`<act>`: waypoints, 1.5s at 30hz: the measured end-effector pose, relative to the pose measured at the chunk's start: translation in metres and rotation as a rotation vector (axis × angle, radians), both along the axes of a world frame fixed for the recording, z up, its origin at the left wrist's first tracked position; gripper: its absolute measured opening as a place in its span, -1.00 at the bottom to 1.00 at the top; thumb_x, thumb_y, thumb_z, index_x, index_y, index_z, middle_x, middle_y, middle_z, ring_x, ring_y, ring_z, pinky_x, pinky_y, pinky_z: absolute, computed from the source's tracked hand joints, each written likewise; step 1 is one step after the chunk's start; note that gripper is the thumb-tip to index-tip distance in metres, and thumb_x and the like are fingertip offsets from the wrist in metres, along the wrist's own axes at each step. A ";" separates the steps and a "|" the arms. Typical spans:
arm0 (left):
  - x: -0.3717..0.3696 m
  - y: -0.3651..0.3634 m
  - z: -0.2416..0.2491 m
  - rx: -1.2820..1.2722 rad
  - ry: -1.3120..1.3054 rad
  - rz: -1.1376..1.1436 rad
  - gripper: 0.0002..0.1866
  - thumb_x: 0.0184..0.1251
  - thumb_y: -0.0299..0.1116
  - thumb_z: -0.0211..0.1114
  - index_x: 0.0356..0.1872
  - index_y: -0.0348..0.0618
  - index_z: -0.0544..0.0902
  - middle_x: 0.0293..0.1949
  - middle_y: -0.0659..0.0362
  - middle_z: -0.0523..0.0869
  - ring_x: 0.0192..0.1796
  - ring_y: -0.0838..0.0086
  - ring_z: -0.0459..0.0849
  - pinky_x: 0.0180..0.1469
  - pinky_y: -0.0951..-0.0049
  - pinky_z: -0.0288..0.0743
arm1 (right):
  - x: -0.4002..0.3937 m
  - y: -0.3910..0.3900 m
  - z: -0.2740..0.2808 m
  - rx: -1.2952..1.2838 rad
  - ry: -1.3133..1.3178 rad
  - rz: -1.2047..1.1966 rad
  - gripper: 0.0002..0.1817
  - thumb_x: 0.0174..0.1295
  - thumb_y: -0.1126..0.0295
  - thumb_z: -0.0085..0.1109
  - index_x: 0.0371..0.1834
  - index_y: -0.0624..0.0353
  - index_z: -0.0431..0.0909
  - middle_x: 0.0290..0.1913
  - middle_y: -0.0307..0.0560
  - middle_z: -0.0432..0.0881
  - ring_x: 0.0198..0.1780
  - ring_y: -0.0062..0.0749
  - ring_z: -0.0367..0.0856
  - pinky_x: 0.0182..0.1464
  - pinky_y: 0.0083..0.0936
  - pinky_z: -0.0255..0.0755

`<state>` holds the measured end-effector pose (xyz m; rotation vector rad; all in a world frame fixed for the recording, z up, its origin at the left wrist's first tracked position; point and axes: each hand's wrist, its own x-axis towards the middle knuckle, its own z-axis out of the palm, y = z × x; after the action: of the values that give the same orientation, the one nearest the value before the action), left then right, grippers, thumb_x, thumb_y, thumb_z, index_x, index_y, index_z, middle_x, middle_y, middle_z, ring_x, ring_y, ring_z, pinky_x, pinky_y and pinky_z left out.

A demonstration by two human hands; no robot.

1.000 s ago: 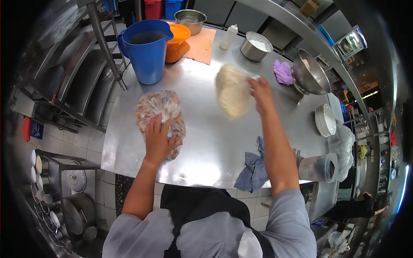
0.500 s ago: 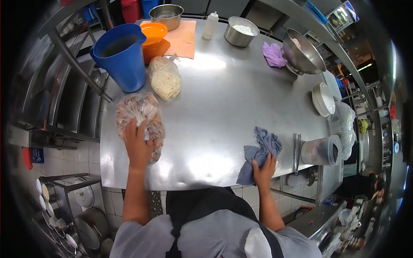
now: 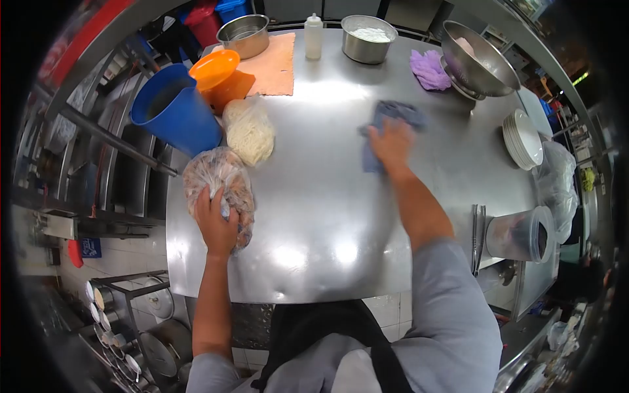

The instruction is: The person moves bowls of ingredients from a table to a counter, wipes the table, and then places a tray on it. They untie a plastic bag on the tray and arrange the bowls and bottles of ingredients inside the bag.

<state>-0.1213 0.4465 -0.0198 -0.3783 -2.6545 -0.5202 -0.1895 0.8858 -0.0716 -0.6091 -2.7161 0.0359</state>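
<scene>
Head view: on the stainless-steel table (image 3: 321, 203), read as a dial with 12 o'clock at the far edge, a crumpled blue-grey fabric cloth (image 3: 401, 114) is now placed just off the centre toward 2 o'clock, beneath the right hand (image 3: 391, 145). 0.5 seconds ago, it was bunched near the close edge, between 4 and 5 o'clock. The right hand is laid over the cloth with its fingers pointed toward 12 o'clock; both are blurred, and whether the fabric is gripped or only pressed cannot be told.

Near 9 o'clock, a clear plastic bag of pinkish-brown pieces (image 3: 221, 169) is partly covered by the left hand (image 3: 216, 223), whose fingers are set apart on its gathered top; whether the plastic is pinched cannot be told. That contact has been kept throughout.

Toward 10 o'clock, a clear plastic bag of pale yellow strands (image 3: 251, 136) is set near a tall blue plastic jug (image 3: 187, 124) and a round orange plastic bowl (image 3: 215, 69); 1 second ago it was held by the right hand. By this change, it is judged, the right hand has been freed for work with the cloth, and the middle of the table has been opened to it.
</scene>
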 end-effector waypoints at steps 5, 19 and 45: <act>-0.001 0.001 -0.004 -0.032 -0.005 -0.008 -0.44 0.03 -0.41 0.28 0.17 -0.12 0.49 0.31 -0.06 0.34 0.36 0.01 0.25 0.39 0.00 0.04 | 0.023 -0.176 0.008 -0.378 0.087 0.569 -0.49 0.28 0.11 -0.05 0.19 0.23 0.42 0.33 0.37 0.24 0.37 0.24 0.16 0.37 0.15 -0.03; -0.009 -0.002 -0.006 -0.144 0.005 -0.014 -0.49 0.15 -0.36 0.22 0.19 -0.18 0.46 0.33 -0.16 0.32 0.34 -0.06 0.29 0.35 0.08 0.14 | 0.242 0.064 0.001 -0.105 -0.009 -0.010 -0.53 0.41 0.09 -0.18 0.32 -0.02 0.33 0.43 0.07 0.20 0.47 -0.06 0.06 0.41 0.17 -0.16; -0.015 -0.016 -0.019 -0.137 0.059 -0.020 -0.45 0.28 -0.09 0.21 0.25 -0.08 0.46 0.34 -0.16 0.31 0.34 -0.02 0.31 0.36 0.08 0.12 | 0.585 -0.099 0.000 -0.786 0.476 -0.812 -0.69 0.31 0.28 0.03 -0.04 0.27 0.57 -0.22 0.04 0.67 -0.17 -0.32 0.61 -0.07 -0.44 0.42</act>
<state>-0.1363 0.4305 -0.0391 -0.4544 -2.6391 -0.3286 0.3952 0.7865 -0.0720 -1.6168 -1.7618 0.9220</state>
